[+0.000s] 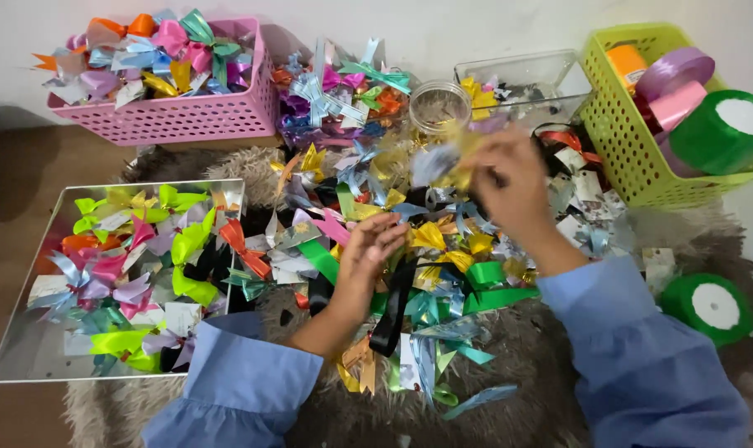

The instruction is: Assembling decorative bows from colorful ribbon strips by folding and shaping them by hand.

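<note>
Ribbon bows lie heaped (409,249) in the middle of a shaggy brown rug (550,348), spread loose so any colour can be picked out at a glance. The person's left hand (368,249) hovers low over the heap with fingers curled loosely, tips just touching the bows beneath; it pinches nothing that I can make out. The right hand (509,187) is raised higher, toward the far side of the pile, and blurred; its fingers are bunched around a small yellowish and silvery bow (455,158), held up off the heap as though for a closer look, though the blur keeps me from telling how firm that grip is.

Containers ring the pile within arm's reach. A clear flat tray (15,348) on the left holds bows laid out singly, many on small white cards. A pink basket (185,120) at the back left is piled with more bows. A clear round jar (438,104) and a clear box (550,70) stand behind the heap. A lime-green basket (617,124) on the right keeps ribbon rolls upright and together, and one green ribbon roll (712,307) lies apart on the rug beside the right sleeve.
</note>
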